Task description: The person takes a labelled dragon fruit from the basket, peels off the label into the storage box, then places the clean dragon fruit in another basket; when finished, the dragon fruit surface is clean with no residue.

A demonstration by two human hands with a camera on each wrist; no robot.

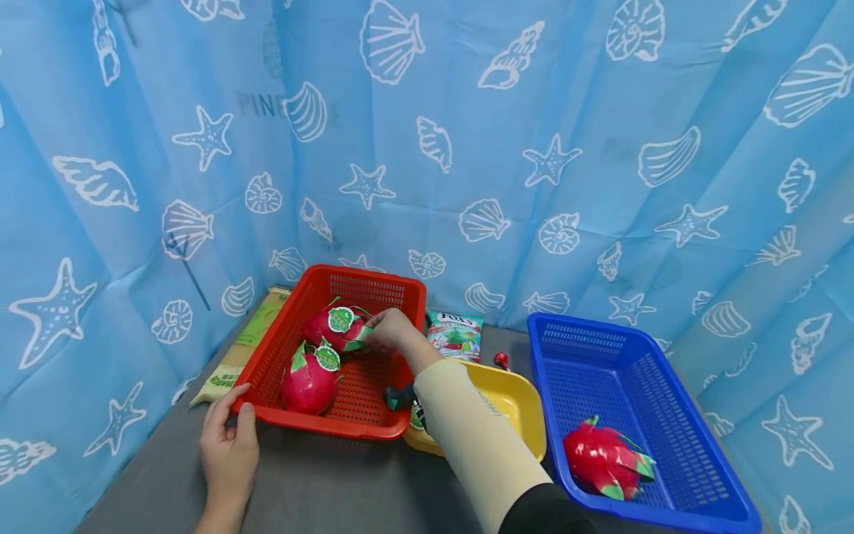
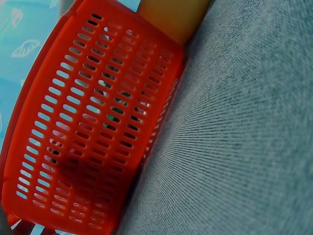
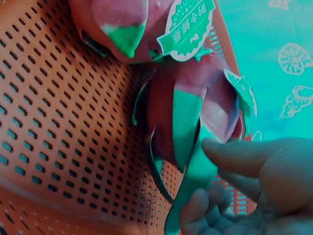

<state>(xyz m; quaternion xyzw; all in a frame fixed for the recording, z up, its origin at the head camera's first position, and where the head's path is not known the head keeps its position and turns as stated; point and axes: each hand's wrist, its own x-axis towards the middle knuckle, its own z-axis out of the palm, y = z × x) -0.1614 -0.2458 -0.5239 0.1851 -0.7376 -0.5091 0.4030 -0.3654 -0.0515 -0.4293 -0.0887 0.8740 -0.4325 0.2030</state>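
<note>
In the head view, two pink dragon fruits with round labels lie in a red plastic basket [image 1: 363, 430]. My right hand [image 1: 394, 330] reaches into it and pinches a green leaf tip of the farther dragon fruit [image 1: 327, 330]. The right wrist view shows my thumb [image 3: 244, 154] on that leaf, fingers curled on its other side. Nearer the front lies the other dragon fruit [image 1: 310, 389]. My left hand [image 1: 230, 449] holds the basket's front left corner, thumb at the front. The left wrist view mostly shows the basket's slotted wall [image 2: 83, 112].
A yellow bin [image 1: 527, 408] stands right of the red basket, partly under my right forearm. Farther right, a blue basket [image 1: 620, 348] holds one dragon fruit [image 1: 607, 460]. A candy bag [image 1: 457, 337] and a small red item [image 1: 502, 360] lie behind. A long packet [image 1: 250, 334] lies left.
</note>
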